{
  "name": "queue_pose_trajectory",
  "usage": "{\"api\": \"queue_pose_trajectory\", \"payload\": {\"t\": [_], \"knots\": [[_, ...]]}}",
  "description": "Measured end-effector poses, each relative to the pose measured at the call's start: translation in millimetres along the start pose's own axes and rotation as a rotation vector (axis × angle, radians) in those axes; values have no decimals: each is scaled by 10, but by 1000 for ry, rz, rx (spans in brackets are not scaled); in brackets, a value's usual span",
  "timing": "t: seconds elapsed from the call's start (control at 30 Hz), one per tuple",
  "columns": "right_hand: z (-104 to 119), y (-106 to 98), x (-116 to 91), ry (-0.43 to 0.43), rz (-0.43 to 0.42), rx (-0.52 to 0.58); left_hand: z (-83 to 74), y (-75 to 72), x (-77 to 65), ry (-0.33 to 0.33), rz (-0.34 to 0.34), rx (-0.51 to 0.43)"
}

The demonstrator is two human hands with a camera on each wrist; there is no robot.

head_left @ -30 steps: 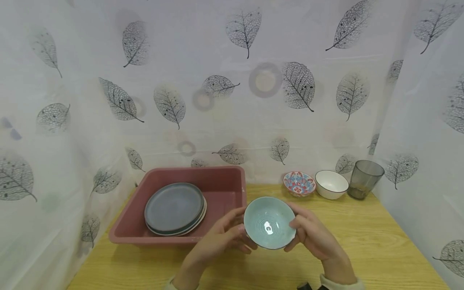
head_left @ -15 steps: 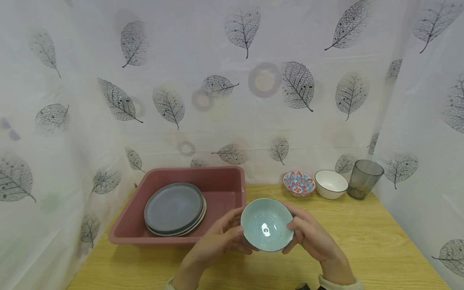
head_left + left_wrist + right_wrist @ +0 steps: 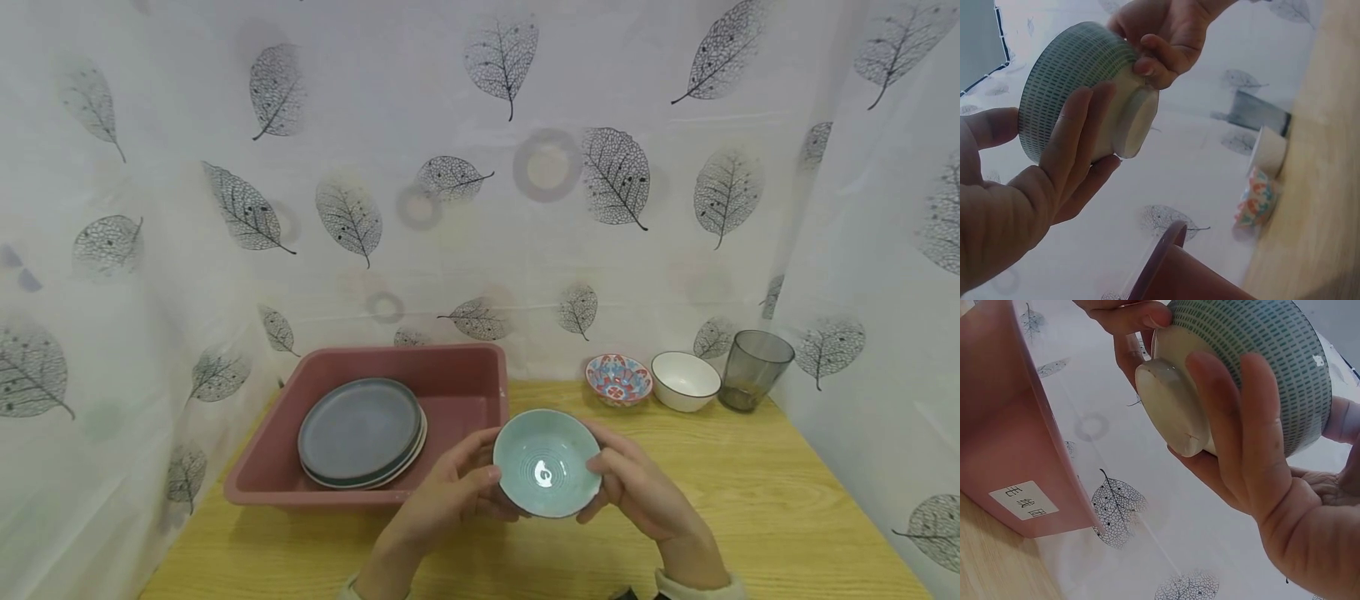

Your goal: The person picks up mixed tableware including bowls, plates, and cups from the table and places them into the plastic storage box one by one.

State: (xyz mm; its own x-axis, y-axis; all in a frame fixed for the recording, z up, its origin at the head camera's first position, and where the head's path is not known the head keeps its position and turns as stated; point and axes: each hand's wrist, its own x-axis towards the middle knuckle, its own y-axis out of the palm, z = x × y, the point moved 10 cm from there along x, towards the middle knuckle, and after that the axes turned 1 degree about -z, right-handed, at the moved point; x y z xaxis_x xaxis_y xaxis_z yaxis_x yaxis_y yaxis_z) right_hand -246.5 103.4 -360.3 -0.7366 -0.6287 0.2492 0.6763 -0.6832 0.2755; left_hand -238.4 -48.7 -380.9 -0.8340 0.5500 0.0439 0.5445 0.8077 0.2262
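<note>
Both hands hold a pale green bowl point(image 3: 547, 462) above the table, its inside tilted toward the head camera. On the bowl's left side the left hand point(image 3: 450, 492) has its thumb at the rim and its fingers underneath. From the right, the right hand point(image 3: 645, 487) grips it the same way. Both wrist views show the bowl's outside point(image 3: 1079, 69), patterned with small green dashes, and its plain white foot point(image 3: 1172, 406). A small chip-like white mark shows near the rim in the right wrist view.
Left of the hands stands a reddish plastic basin point(image 3: 465, 417) with a stack of plates, a grey plate point(image 3: 360, 429) on top. Along the back right are a red-and-blue patterned bowl point(image 3: 618, 379), a white bowl point(image 3: 686, 381) and a smoky glass point(image 3: 756, 371). A leaf-print curtain point(image 3: 480, 208) hangs behind.
The bowl has shifted slightly to the left in the head view, with both hands still holding it. The basin, plates, other bowls and glass stay in place.
</note>
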Motion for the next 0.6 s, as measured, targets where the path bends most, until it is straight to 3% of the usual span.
{"api": "queue_pose_trajectory", "payload": {"t": [0.33, 0.6], "knots": [[-22, 13, 42, 7, -33, -24, -51, -44, 8, 50, -6, 7], [-74, -1, 69, 25, -71, -54, -35, -141, 2, 25, -82, -7]]}}
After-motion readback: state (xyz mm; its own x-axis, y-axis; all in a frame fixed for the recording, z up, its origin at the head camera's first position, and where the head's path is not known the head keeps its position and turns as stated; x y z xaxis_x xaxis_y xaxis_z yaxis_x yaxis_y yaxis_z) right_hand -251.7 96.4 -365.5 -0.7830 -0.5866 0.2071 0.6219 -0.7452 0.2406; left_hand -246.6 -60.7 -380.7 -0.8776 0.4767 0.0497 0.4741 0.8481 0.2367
